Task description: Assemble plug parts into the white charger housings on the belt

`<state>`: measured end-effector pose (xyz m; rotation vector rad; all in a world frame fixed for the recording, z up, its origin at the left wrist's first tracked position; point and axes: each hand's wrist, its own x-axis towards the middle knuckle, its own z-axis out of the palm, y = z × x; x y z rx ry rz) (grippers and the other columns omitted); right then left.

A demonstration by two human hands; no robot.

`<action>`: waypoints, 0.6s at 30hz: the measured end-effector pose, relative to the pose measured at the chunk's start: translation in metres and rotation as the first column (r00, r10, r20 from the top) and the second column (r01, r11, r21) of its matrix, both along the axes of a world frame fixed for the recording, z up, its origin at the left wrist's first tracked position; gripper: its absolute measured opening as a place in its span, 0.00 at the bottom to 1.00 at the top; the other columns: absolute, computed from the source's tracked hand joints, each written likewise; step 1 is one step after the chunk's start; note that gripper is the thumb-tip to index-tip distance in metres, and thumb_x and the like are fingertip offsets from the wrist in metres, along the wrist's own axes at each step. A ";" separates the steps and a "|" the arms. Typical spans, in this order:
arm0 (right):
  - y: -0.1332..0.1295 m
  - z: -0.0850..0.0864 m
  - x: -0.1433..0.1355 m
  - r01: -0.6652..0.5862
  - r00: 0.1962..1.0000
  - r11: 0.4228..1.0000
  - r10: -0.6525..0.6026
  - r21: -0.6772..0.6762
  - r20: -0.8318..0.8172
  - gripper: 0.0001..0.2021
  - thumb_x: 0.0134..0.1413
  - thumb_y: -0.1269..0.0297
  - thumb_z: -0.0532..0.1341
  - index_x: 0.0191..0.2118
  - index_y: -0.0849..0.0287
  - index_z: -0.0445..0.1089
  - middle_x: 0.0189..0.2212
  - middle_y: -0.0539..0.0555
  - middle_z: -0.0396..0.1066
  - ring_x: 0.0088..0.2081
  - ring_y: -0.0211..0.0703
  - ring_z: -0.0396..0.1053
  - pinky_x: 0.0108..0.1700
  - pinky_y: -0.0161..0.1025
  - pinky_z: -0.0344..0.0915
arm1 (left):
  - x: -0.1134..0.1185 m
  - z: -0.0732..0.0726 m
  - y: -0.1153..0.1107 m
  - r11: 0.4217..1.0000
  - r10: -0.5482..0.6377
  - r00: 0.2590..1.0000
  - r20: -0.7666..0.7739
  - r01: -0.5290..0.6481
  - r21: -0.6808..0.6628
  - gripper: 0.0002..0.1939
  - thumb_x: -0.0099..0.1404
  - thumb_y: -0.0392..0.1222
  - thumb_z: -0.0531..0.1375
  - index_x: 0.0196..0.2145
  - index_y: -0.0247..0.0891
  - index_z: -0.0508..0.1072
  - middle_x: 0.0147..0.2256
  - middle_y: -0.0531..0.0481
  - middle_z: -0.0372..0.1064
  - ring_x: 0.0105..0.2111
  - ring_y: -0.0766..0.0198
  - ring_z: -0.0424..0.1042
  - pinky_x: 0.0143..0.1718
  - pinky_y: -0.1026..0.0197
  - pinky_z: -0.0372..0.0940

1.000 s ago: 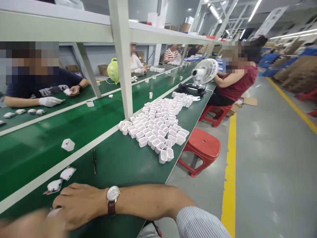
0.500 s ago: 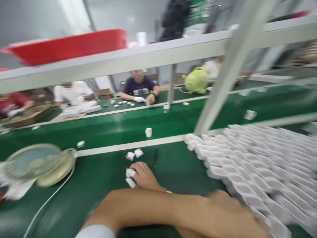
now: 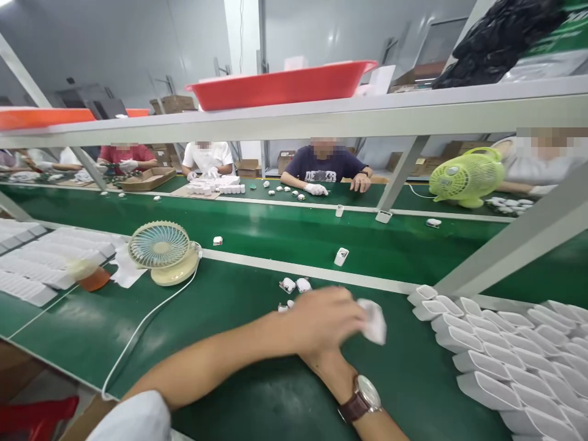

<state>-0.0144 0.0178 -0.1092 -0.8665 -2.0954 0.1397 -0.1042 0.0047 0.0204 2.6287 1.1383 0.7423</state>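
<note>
My left hand comes in from the left and crosses over my right wrist. Its fingers are closed on a white plastic casing, blurred by motion. Most of my right hand is hidden under the left; only its back near the wrist shows, with a brown-strapped watch below. A small white part peeks out beside the hidden fingers, and I cannot tell whether they hold it. Just beyond lie two small white assemblies on the green bench.
Rows of white open casings stand at the right. A cream fan with a white cable stands left. Casings lie on the green belt ahead. A slanted post and a shelf with a red tray stand before co-workers.
My left hand has come back leftward from the rows of casings, now with one casing in its fingers, and covers my right hand. The view has turned left.
</note>
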 end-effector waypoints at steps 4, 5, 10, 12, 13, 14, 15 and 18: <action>-0.008 0.010 0.000 0.011 0.993 1.000 -0.009 -0.023 0.120 0.14 0.62 0.72 0.61 0.53 0.65 0.74 0.44 0.62 0.75 0.46 0.55 0.74 0.48 0.54 0.77 | -0.100 -0.014 0.012 0.975 0.219 0.970 0.106 -0.223 0.027 0.09 0.76 0.41 0.56 0.43 0.40 0.77 0.42 0.44 0.70 0.43 0.56 0.74 0.48 0.53 0.73; -0.010 0.013 0.000 0.007 0.991 0.999 -0.002 -0.039 0.136 0.17 0.62 0.74 0.60 0.55 0.64 0.72 0.45 0.62 0.75 0.46 0.56 0.73 0.47 0.56 0.76 | -0.119 -0.020 0.010 0.970 0.239 0.965 0.104 -0.242 0.017 0.09 0.76 0.40 0.55 0.42 0.40 0.76 0.44 0.43 0.69 0.46 0.55 0.74 0.51 0.52 0.72; -0.017 0.020 -0.001 -0.042 0.988 0.992 0.059 -0.122 0.140 0.20 0.63 0.75 0.59 0.60 0.59 0.65 0.51 0.62 0.72 0.51 0.57 0.70 0.52 0.57 0.73 | -0.164 -0.054 -0.009 0.965 0.236 0.971 0.033 -0.230 -0.128 0.07 0.75 0.37 0.53 0.41 0.41 0.71 0.54 0.42 0.67 0.52 0.54 0.74 0.54 0.50 0.72; -0.018 0.020 -0.003 -0.021 0.988 0.991 0.041 -0.131 0.149 0.20 0.64 0.68 0.62 0.60 0.59 0.64 0.50 0.63 0.72 0.50 0.59 0.70 0.51 0.58 0.72 | -0.166 -0.064 -0.013 0.962 0.205 0.978 0.034 -0.195 -0.189 0.06 0.74 0.37 0.54 0.41 0.41 0.70 0.56 0.42 0.67 0.52 0.55 0.75 0.55 0.50 0.71; -0.017 0.020 -0.004 -0.005 0.988 0.992 0.025 -0.128 0.155 0.20 0.65 0.66 0.63 0.60 0.58 0.65 0.49 0.62 0.72 0.49 0.58 0.70 0.50 0.57 0.73 | -0.166 -0.068 -0.013 0.961 0.196 0.979 0.049 -0.182 -0.210 0.04 0.74 0.37 0.55 0.42 0.42 0.70 0.56 0.42 0.67 0.53 0.55 0.75 0.56 0.50 0.71; -0.017 0.020 -0.004 0.010 0.987 0.993 0.010 -0.122 0.160 0.19 0.65 0.66 0.63 0.60 0.58 0.65 0.47 0.62 0.73 0.48 0.58 0.71 0.48 0.56 0.73 | -0.165 -0.072 -0.013 0.958 0.198 0.977 0.073 -0.178 -0.224 0.03 0.73 0.38 0.57 0.43 0.42 0.70 0.58 0.42 0.67 0.54 0.54 0.75 0.57 0.50 0.70; -0.016 0.019 -0.005 0.023 0.987 0.993 -0.004 -0.115 0.163 0.18 0.66 0.67 0.62 0.59 0.58 0.65 0.46 0.62 0.73 0.47 0.57 0.71 0.47 0.55 0.73 | -0.163 -0.076 -0.013 0.955 0.215 0.971 0.103 -0.187 -0.230 0.06 0.72 0.40 0.59 0.46 0.42 0.70 0.59 0.42 0.66 0.56 0.53 0.74 0.58 0.49 0.70; -0.014 0.018 -0.004 0.048 0.987 0.993 -0.031 -0.109 0.155 0.19 0.65 0.68 0.62 0.60 0.57 0.65 0.46 0.61 0.73 0.47 0.58 0.71 0.47 0.55 0.74 | -0.158 -0.091 -0.011 0.933 0.310 0.934 0.179 -0.263 -0.245 0.27 0.67 0.44 0.66 0.61 0.44 0.65 0.62 0.40 0.67 0.60 0.48 0.71 0.60 0.45 0.69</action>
